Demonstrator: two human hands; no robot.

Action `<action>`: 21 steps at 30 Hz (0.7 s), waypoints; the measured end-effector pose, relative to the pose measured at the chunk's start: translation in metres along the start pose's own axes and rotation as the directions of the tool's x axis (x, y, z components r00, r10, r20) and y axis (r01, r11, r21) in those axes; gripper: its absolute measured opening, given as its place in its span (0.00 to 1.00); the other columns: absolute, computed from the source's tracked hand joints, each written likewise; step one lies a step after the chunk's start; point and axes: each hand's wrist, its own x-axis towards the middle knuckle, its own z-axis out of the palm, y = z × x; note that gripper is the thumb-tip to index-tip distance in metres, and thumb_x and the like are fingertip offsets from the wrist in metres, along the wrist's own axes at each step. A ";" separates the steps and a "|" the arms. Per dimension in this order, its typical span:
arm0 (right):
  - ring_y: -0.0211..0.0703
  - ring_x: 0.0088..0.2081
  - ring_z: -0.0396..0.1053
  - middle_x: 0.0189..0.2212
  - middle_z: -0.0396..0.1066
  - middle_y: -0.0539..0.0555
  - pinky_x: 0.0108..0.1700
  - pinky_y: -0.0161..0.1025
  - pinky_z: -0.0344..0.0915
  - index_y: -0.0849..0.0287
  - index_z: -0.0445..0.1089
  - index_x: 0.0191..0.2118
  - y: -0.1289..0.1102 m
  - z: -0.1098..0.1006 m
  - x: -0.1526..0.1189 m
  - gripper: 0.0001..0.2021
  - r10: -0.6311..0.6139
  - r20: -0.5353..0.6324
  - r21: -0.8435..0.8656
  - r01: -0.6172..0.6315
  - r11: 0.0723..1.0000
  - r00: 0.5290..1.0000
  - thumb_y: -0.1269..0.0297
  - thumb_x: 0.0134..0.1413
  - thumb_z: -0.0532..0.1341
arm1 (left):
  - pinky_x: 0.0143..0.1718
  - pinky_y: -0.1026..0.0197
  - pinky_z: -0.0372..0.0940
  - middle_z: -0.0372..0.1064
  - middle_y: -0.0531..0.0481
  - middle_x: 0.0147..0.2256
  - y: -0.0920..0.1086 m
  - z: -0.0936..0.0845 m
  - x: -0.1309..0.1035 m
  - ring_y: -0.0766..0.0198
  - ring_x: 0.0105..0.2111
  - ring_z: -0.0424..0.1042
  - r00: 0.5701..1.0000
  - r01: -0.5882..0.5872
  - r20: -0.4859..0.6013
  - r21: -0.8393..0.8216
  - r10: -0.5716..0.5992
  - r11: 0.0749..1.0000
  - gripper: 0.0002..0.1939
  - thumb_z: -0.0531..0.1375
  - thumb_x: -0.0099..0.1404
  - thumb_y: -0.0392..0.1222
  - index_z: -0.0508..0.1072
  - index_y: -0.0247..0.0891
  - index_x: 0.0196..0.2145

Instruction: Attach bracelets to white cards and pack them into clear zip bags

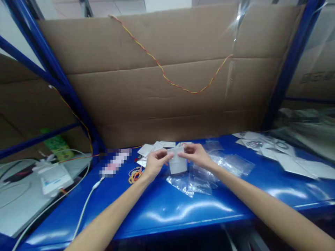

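Note:
In the head view, a small white card [178,165] is held upright over the blue shelf, its upper part looking hazy, as if under clear plastic. My left hand [157,162] pinches its upper left edge between thumb and fingers. At the upper right edge, my right hand [196,155] grips it the same way. Several clear plastic bags [235,164] are spread under and beside my right hand. Behind my left hand lie several white cards [146,150]. Coloured string or elastic loops [135,175] rest left of my left wrist.
A cardboard sheet [167,87] walls the back of the blue shelf [183,216], with a twisted red-yellow wire [164,74] hanging across. White cards with dark loops [274,148] lie at right. A white cable [87,205] runs down the left, near a white box [56,178].

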 end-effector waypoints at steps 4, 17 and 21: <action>0.42 0.28 0.70 0.30 0.78 0.55 0.29 0.37 0.65 0.63 0.80 0.36 -0.003 -0.001 0.001 0.22 0.052 -0.056 0.068 -0.048 0.997 0.997 0.47 0.44 0.74 | 0.23 0.64 0.60 0.67 0.55 0.20 -0.001 -0.001 0.003 0.68 0.20 0.62 0.999 0.030 -0.043 -0.068 -0.033 0.997 0.17 0.72 0.55 0.52 0.77 0.36 0.25; 0.45 0.33 0.73 0.35 0.78 0.57 0.36 0.41 0.69 0.61 0.81 0.35 0.008 0.006 0.005 0.26 0.115 -0.056 0.233 -0.099 0.967 0.992 0.39 0.46 0.71 | 0.22 0.65 0.61 0.70 0.50 0.26 0.008 -0.004 0.001 0.66 0.25 0.65 0.989 0.138 0.076 -0.200 -0.125 0.970 0.19 0.73 0.53 0.55 0.80 0.34 0.29; 0.43 0.32 0.71 0.33 0.77 0.55 0.33 0.39 0.67 0.60 0.81 0.36 0.009 0.007 0.006 0.26 0.086 -0.097 0.217 -0.063 0.974 0.992 0.38 0.48 0.69 | 0.25 0.66 0.63 0.72 0.49 0.29 0.002 -0.003 0.003 0.64 0.28 0.67 0.989 0.149 0.029 -0.178 -0.146 0.973 0.19 0.73 0.54 0.55 0.81 0.34 0.31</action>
